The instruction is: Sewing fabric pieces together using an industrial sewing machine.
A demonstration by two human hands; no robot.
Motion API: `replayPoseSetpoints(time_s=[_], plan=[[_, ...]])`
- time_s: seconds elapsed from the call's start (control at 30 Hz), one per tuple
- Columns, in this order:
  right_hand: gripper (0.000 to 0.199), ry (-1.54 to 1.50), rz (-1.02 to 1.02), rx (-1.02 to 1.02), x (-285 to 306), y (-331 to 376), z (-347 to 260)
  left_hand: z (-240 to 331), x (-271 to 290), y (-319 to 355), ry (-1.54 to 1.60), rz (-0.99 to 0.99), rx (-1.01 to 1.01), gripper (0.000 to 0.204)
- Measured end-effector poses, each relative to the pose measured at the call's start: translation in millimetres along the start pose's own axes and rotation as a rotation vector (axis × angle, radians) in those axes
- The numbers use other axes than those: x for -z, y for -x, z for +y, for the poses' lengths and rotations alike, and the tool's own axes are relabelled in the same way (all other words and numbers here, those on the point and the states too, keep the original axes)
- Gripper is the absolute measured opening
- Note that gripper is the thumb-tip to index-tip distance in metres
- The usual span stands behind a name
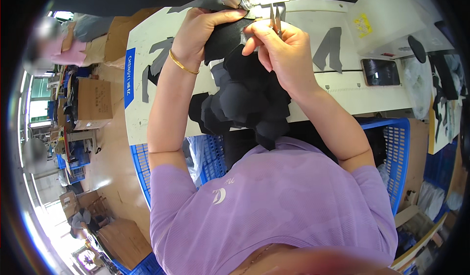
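My left hand [196,30] is at the sewing machine's needle area [245,0], its thumb stretched along a piece of black fabric [223,42] that it grips by the edge. Close by on the right, my right hand [286,52] is closed around small metal thread snips [277,21]; their pointed blades stick up between the fingers. The same hand's fingertips are near the fabric's right side. Below both hands, a bunch of black fabric pieces [237,101] hangs over the table's front edge toward my lap.
Grey fabric strips [328,49] lie on the white machine table [313,96] at both sides. A phone [380,72] rests at the right. Blue plastic baskets [397,152] stand below the front edge. Cardboard boxes [93,101] and other people are off to the left.
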State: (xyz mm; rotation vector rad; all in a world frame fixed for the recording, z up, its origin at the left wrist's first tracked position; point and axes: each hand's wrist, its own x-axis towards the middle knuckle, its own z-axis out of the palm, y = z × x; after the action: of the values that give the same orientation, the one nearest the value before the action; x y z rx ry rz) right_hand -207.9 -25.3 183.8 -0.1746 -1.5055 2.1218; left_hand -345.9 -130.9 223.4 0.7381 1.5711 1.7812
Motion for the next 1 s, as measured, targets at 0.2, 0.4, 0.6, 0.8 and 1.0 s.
replayPoseSetpoints(time_s=[0.2, 0.4, 0.6, 0.8, 1.0], plan=[[0.021, -0.013, -0.036, -0.007, 1.7, 2.9, 2.3, -5.7, 11.0, -10.1, -0.075, 0.016, -0.060, 0.017], [0.020, 0.003, -0.056, -0.026, 1.5, 5.6, 1.7, -2.8, 11.2, -15.7, -0.090, 0.062, -0.044, 0.019], [0.018, -0.018, -0.064, -0.070, -0.2, 7.8, 1.2, 0.9, 9.1, -15.0, -0.084, 0.056, -0.019, 0.021], [0.017, -0.024, -0.090, -0.081, 1.2, 8.5, 3.9, 1.6, 4.2, -18.6, -0.013, 0.036, -0.062, 0.018], [0.022, -0.016, -0.126, -0.095, 5.5, 13.8, 3.5, -16.6, 37.3, -27.6, -0.073, 0.057, -0.009, 0.020]])
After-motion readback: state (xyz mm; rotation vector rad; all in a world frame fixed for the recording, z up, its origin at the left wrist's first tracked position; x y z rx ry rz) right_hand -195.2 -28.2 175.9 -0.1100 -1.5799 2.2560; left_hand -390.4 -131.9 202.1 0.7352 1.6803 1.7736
